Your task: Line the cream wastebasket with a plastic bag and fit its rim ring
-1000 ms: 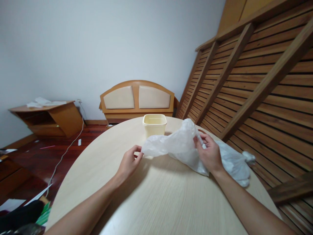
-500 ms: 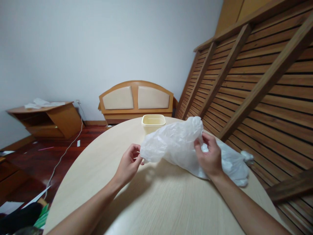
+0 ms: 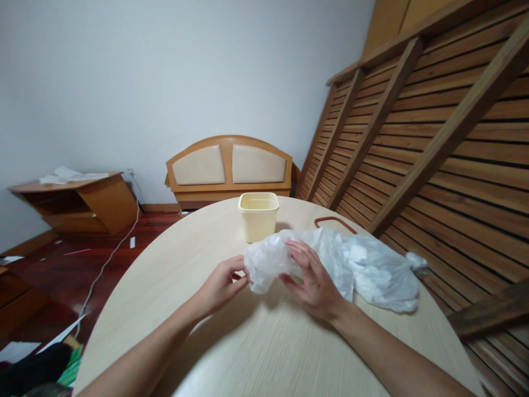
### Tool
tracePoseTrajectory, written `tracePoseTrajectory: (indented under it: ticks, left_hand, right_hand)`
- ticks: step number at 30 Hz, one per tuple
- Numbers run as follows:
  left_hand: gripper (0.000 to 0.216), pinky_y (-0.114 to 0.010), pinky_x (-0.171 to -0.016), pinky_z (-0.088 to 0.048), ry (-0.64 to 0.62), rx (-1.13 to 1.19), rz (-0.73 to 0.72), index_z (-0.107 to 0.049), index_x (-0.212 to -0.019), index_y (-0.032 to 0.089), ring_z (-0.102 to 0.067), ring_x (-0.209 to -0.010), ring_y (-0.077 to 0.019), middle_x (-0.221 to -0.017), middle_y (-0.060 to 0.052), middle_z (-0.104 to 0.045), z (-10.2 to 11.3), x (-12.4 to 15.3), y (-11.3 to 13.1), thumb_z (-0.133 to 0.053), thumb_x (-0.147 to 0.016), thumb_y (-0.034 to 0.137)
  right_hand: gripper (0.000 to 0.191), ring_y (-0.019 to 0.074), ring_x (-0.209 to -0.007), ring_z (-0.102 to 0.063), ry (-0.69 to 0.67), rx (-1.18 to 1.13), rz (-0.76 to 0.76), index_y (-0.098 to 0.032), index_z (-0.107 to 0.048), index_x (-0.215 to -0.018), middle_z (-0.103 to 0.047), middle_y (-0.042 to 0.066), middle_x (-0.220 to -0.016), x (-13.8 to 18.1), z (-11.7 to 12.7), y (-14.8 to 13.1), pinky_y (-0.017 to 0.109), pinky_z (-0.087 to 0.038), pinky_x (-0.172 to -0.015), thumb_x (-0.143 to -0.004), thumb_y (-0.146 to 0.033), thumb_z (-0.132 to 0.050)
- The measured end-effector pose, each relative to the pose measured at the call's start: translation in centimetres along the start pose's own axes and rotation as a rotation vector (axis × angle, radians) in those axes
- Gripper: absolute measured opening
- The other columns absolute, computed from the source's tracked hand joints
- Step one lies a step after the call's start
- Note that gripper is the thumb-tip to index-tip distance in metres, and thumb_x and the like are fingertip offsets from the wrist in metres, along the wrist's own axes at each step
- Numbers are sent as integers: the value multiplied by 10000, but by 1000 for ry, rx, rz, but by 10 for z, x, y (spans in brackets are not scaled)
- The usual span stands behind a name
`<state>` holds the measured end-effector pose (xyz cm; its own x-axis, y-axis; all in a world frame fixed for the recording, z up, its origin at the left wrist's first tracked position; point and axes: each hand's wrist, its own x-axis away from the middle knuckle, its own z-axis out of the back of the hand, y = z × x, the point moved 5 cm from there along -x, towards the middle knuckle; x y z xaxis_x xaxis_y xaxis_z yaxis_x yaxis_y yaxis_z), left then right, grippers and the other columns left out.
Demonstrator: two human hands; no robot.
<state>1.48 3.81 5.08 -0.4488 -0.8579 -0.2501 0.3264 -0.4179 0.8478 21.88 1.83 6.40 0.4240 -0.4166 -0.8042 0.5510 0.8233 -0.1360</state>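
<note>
A crumpled white translucent plastic bag (image 3: pixel 270 259) stretches between my hands above the table. My left hand (image 3: pixel 225 282) pinches its left end between thumb and fingers. My right hand (image 3: pixel 311 280) curls around the bag's middle, thumb below and fingers on top. The bag's right part trails toward another white plastic bag (image 3: pixel 386 275), which lies bunched up with a twisted end at the right; where one stops and the other begins is hard to see. Just behind my hands stands a pale yellow plastic bin (image 3: pixel 258 218), upright and open at the top.
A brown rounded frame or rim (image 3: pixel 335 219) lies at the far right of the round wooden table (image 3: pixel 173 259). A slatted wooden panel (image 3: pixel 413 160) leans close along the right side. Beyond are a headboard (image 3: pixel 229 168) and a low cabinet (image 3: pixel 95 201); a cable (image 3: pixel 108 259) runs across the floor.
My right hand has moved left and inward along the bag, bunching it closer to my left hand. The bag has come lower, uncovering the bin's front and the brown frame.
</note>
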Motion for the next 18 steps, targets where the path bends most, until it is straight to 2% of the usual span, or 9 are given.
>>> tracePoseTrajectory:
  ticks: [2, 3, 5, 8, 10, 12, 14, 18]
  left_hand:
    - [171, -272, -750, -527, -100, -97, -1, -674, -731, 183, -655, -856, -177, -927, -51, -724, 3, 1, -2, -523, -812, 184]
    - [174, -282, -751, -526, -100, -145, 28, -677, -740, 182, -654, -820, -177, -883, -47, -724, 7, 1, -4, -515, -804, 179]
    - [159, -291, -714, -522, 1, -221, 99, -673, -783, 177, -657, -802, -196, -847, -54, -719, 21, 1, -9, -517, -803, 206]
    - [260, -308, -733, -533, 171, -180, 110, -661, -1038, 174, -665, -950, -234, -1080, -101, -714, 36, 2, -8, -529, -869, 321]
    - [379, -330, -805, -539, 152, -89, 94, -611, -1214, 195, -646, -1064, -244, -1258, -117, -664, 32, 2, -6, -488, -934, 419]
    - [417, -351, -854, -528, 68, -40, 108, -639, -1180, 196, -647, -1058, -243, -1232, -116, -684, 20, 2, -6, -412, -978, 481]
    - [431, -359, -869, -517, -14, -18, 134, -681, -1036, 183, -658, -995, -238, -1090, -105, -729, 6, 2, -8, -390, -985, 496]
    - [246, -337, -835, -517, -71, 29, 161, -651, -939, 174, -667, -911, -214, -993, -86, -728, -12, 2, -16, -602, -867, 404]
  right_hand:
    - [513, 271, -1242, -591, -6, 15, 18, -296, -335, -1433, -655, 109, -1245, 1, -3, 4, 576, -445, -1078, -971, -197, -534]
    - [486, 264, -1214, -611, -5, 20, 24, -294, -356, -1415, -670, 101, -1215, 1, -3, 6, 573, -453, -1070, -973, -175, -521]
    - [446, 261, -1172, -635, -9, 32, 29, -278, -396, -1380, -687, 99, -1172, 2, -3, 10, 572, -464, -1057, -968, -154, -514]
    - [426, 259, -1159, -642, -57, 44, 49, -254, -423, -1367, -693, 113, -1160, 2, -6, 13, 566, -470, -1051, -963, -150, -507]
    - [463, 249, -1199, -624, -142, 25, 71, -251, -411, -1401, -685, 114, -1199, 3, -11, 11, 557, -453, -1077, -959, -136, -491]
    - [540, 232, -1303, -554, -262, 1, 66, -259, -377, -1452, -652, 103, -1298, 4, -17, 9, 546, -406, -1129, -944, -97, -465]
    - [625, 217, -1426, -419, -377, -2, 41, -263, -351, -1492, -565, 92, -1442, 6, -22, 6, 543, -335, -1181, -912, -47, -436]
    - [755, 227, -1540, -139, -542, 52, 17, -242, -329, -1544, -307, 76, -1636, 10, -30, 1, 555, -204, -1232, -831, -15, -430]
